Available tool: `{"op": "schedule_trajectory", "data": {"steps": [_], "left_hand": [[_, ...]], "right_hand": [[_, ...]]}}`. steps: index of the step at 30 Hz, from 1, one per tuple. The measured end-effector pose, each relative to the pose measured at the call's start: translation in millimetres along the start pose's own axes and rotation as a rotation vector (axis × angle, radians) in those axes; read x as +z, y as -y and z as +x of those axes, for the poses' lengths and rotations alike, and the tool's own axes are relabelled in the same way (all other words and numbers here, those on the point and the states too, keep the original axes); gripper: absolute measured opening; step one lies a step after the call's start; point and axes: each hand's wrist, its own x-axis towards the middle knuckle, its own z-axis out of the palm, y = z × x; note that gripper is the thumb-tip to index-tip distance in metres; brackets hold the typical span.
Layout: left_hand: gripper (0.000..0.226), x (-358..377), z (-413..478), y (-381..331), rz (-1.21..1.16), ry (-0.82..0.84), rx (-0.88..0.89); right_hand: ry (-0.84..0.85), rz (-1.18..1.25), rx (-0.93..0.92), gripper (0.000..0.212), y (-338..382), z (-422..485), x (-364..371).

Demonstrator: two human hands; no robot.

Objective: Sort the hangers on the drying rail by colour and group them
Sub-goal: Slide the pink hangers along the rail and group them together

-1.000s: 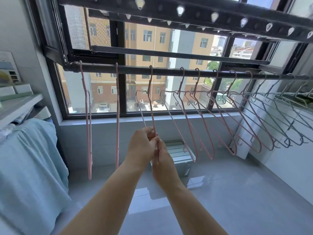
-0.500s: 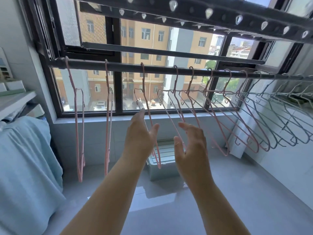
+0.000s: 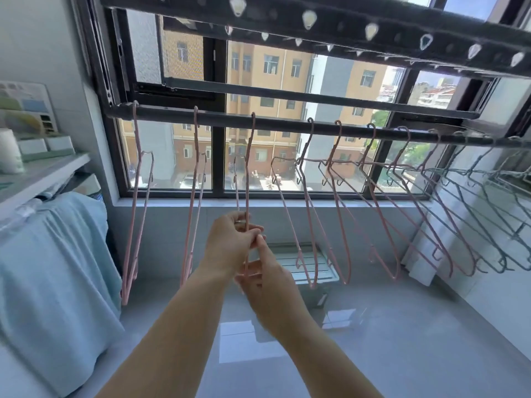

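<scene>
Where both were loose a moment ago, the left hand (image 3: 230,245) and right hand (image 3: 265,282) now pinch the thin pink wire hanger (image 3: 249,156) mid-frame, hooked on the dark drying rail (image 3: 287,122) — grey wire hangers (image 3: 488,214) sit far right, so sorting looks nearly done.

no readable text; the wall card (image 3: 26,107) seems too blurred

Wide gaps between left pink hangers (image 3: 125,291), tighter rightward

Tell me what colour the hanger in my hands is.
The hanger is pink, seen in the head view.
</scene>
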Motion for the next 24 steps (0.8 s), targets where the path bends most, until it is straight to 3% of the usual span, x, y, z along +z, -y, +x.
{"op": "schedule_trajectory", "data": {"steps": [24], "left_hand": [[0.033, 5.2, 0.2, -2.0, -0.005, 0.049, 0.037]], "right_hand": [[-0.121, 0.007, 0.010, 0.064, -0.5, -5.7, -1.3]]}}
